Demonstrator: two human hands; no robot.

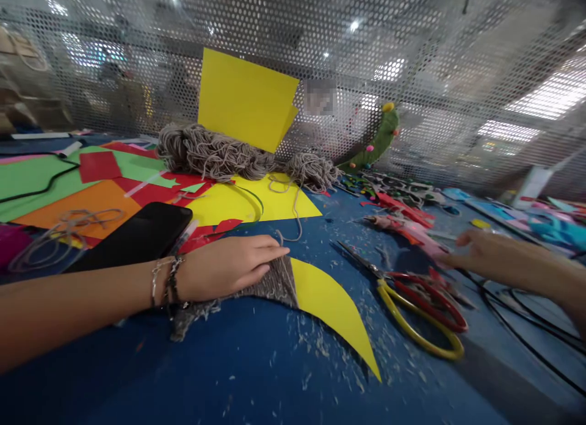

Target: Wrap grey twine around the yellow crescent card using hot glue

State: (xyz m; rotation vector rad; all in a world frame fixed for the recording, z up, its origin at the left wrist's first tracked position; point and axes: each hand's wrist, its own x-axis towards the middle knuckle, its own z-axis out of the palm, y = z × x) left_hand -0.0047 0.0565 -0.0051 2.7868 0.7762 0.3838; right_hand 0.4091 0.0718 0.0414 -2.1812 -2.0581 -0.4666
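My left hand (229, 266) lies across a crescent cut from yellow paper (329, 297), its fingers stretched out and pressing down. Rows of grey yarn (282, 281) cover the part under my fingers, and a loose strand runs up from near the fingertips. The crescent's right end is bare yellow, tapering to a point. Over on the right, my right hand (485, 251) has its thumb and fingers closed at the rear end of a pinkish-red glue gun (403, 226), which points left; its grip is somewhat blurred. Scissors with red and yellow handles (416, 315) lie between my hands.
Grey yarn skeins (215, 153) sit behind, against a perforated metal screen (274, 22) with a yellow sheet (245, 98) propped there. A black phone (141, 232) and coloured paper lie left. A green crescent with pompoms (382, 138) leans back right. Black cables (522, 315) run right.
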